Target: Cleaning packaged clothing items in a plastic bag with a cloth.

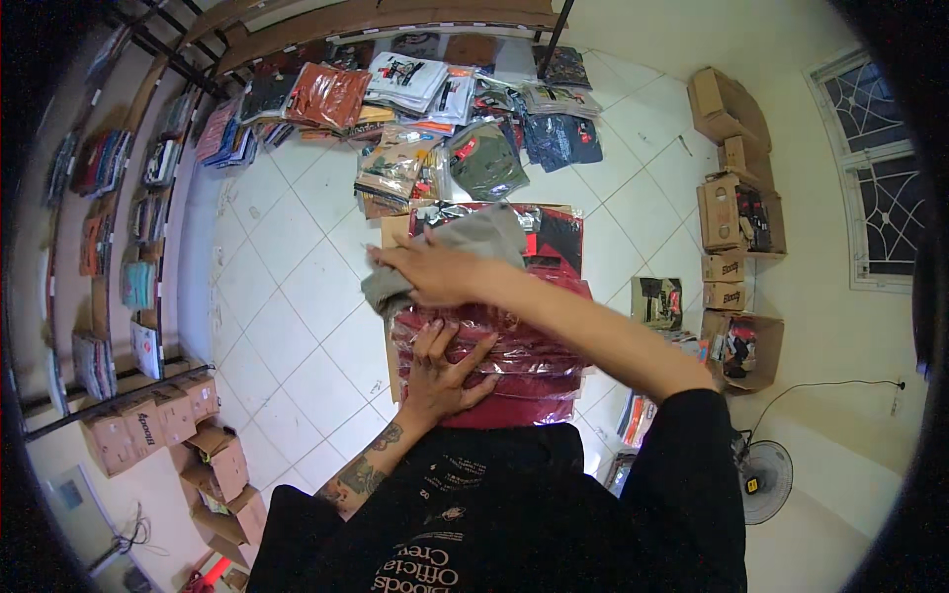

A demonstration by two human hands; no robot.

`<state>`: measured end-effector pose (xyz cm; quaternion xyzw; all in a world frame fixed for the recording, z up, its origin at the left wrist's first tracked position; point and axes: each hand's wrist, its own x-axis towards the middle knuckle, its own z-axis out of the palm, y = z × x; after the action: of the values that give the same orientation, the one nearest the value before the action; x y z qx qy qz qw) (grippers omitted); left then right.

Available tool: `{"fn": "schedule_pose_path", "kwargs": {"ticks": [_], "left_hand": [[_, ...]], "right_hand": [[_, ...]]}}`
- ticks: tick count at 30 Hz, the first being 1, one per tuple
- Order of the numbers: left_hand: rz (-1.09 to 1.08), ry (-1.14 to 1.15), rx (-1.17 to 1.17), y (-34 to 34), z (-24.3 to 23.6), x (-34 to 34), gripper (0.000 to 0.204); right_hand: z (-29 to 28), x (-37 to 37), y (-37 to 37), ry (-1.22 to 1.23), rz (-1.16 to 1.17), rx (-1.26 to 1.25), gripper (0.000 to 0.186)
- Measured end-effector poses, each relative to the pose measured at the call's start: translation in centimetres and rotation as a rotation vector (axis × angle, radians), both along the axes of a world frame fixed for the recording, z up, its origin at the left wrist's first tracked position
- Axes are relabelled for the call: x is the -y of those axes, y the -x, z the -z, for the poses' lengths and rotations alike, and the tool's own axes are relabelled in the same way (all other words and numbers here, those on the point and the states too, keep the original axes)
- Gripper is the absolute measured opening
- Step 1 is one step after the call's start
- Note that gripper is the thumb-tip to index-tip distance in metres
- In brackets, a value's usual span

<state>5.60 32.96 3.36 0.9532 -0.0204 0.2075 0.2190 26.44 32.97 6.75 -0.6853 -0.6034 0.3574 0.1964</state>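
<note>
In front of me lies a stack of maroon garments in clear plastic bags [534,356], its film shiny and creased. My left hand [447,374] rests on the near left part of the stack, fingers spread over the plastic. Across the stack reaches my right arm, and my right hand [435,272] presses on a grey cloth [484,234], fingers bent over it toward the left. Part of the cloth bunches out at the left below that hand. Its palm side and thumb grip are hidden. Under the stack shows the edge of a piece of cardboard [393,229].
Beyond the stack, several piles of bagged garments [405,84] cover the tiled floor [287,267]. Shelves with folded garments [99,247] line the left wall. Cardboard boxes [727,212] stand along the right wall, near a fan [766,482]. More boxes [148,425] sit at lower left.
</note>
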Motion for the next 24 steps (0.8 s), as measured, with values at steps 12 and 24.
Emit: {"fn": "schedule_pose_path", "kwargs": {"ticks": [12, 24], "left_hand": [[-0.037, -0.058, -0.084, -0.1, -1.2, 0.1, 0.061], [-0.081, -0.043, -0.287, -2.5, -5.4, 1.2, 0.096]], "right_hand": [[3.1, 9.8, -9.9, -0.125, -0.105, 0.484, 0.053], [7.5, 22.1, -9.1, -0.406, 0.818, 0.008, 0.067]]}}
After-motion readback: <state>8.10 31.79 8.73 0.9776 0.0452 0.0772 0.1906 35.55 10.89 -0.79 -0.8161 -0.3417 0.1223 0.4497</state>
